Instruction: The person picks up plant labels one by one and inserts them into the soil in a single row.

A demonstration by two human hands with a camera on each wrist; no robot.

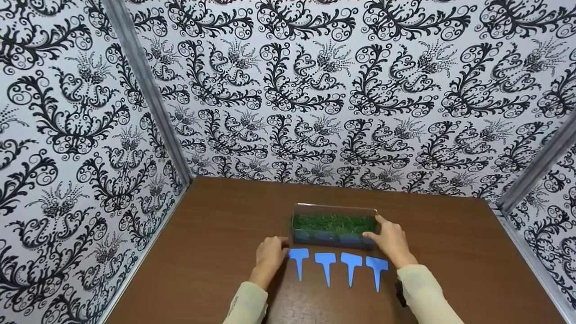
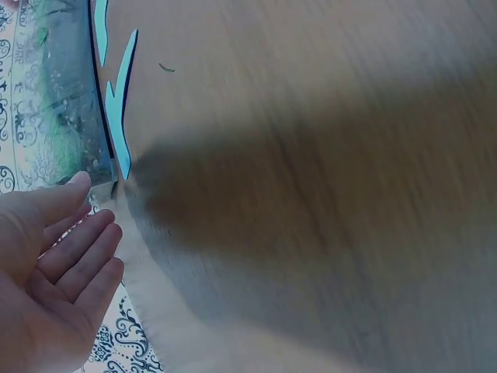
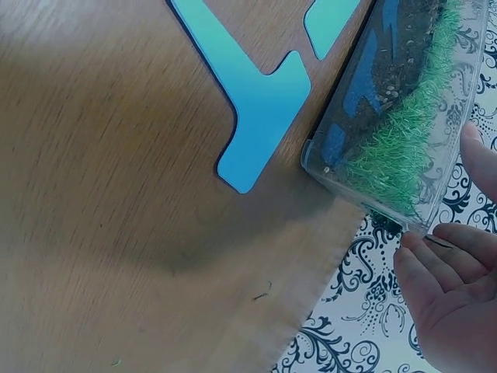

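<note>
On a brown wooden table (image 1: 216,234), a person is handling a clear box (image 1: 333,243) of grass (image 1: 330,222), which is sitting between the two hands. The right hand (image 1: 391,240) is gripping one end, its thumb reaching the near side and its fingers the far corner, spread about as wide as the box. By the opposite end, the left hand (image 1: 270,253) is holding nothing, its fingers lying loose and unclenched; whether it is touching the box, I cannot tell.

The step in hand seems to be steadying or placing the box, and the next move is probably calling for an even hold at both ends, fingers keeping clear of the labels.

Just nearer the person than the grip, four flat blue labels (image 1: 325,260) are lying in a row, each broad-headed and tapering to a point. The box is looking like smooth, hard plastic, long and rectangular; inside, fine green blades are bristling beside dark, crumbly soil (image 3: 413,47). Beyond the hands, black scrolls are curling across white wallpaper (image 1: 310,90)
</note>
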